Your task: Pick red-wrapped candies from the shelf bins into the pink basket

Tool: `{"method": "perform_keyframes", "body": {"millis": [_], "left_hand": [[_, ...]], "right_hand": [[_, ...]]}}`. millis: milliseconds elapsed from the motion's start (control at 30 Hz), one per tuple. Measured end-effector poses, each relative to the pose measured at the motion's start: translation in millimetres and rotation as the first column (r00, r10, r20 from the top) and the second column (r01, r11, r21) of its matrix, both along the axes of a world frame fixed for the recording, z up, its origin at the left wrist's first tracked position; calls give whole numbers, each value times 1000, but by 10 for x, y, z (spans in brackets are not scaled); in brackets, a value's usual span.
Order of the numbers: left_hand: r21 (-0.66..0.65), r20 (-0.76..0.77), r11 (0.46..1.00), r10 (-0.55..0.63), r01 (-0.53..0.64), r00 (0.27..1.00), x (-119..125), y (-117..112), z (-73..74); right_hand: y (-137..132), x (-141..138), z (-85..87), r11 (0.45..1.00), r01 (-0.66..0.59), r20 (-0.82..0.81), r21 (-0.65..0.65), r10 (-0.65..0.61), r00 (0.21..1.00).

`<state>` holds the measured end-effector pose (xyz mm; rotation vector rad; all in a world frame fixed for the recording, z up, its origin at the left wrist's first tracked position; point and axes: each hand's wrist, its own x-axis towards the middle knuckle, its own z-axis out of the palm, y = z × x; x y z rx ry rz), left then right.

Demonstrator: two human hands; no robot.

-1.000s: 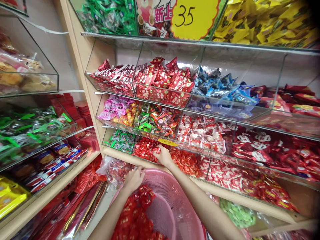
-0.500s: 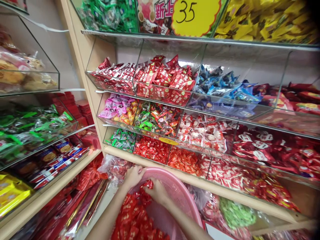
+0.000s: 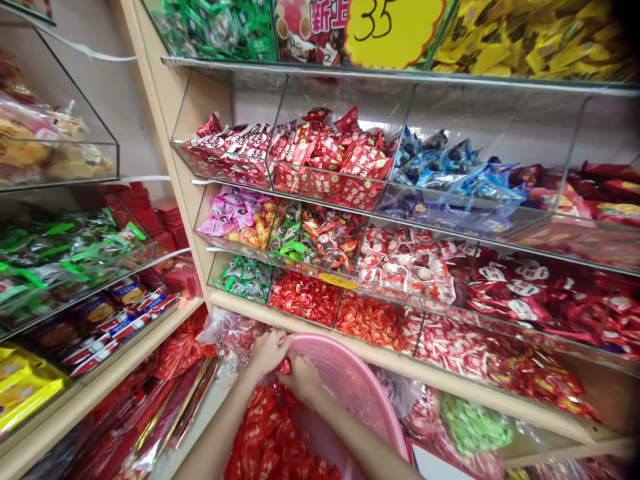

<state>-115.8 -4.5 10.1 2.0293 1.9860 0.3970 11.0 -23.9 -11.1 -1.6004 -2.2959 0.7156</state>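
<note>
Two bare hands met over the far left edge of a pink basket (image 3: 373,383). The left grip (image 3: 267,351) clasped the rim there, its fingers bent over the edge. Just beside it, the right grip (image 3: 303,379) was curled inside the basket, and a small patch of red wrapping showed at its fingertips; whether the fingers were clenched on a sweet or had released it, I could not tell. The red-wrapped sweets (image 3: 273,430) lay heaped directly below both hands, between the forearms, filling the near left part of the basket, with its pink mesh bare at the right. Left of the left grip, near it, sat a clear bag (image 3: 239,335) with red contents. Beyond the rim ran a wooden shelf edge (image 3: 310,330), and behind that stood bins of red sweets (image 3: 306,298), orange-red sweets (image 3: 367,321) and green-wrapped sweets (image 3: 246,279), under a small yellow tag (image 3: 339,281). Farther up were blue packets (image 3: 453,177), and at the top a yellow sign (image 3: 393,33) reading 35.
</note>
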Motion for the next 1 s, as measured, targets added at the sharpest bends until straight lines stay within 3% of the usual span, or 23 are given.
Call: {"method": "perform_keyframes", "body": {"millis": [533, 1000], "left_hand": [[-35, -2, 999, 23, -23, 1000, 28, -6, 21], [-28, 12, 999, -32, 32, 999, 66, 4, 26]], "right_hand": [[-18, -1, -97, 997, 74, 37, 12, -74, 997], [-174, 25, 26, 998, 51, 41, -29, -50, 998]]}}
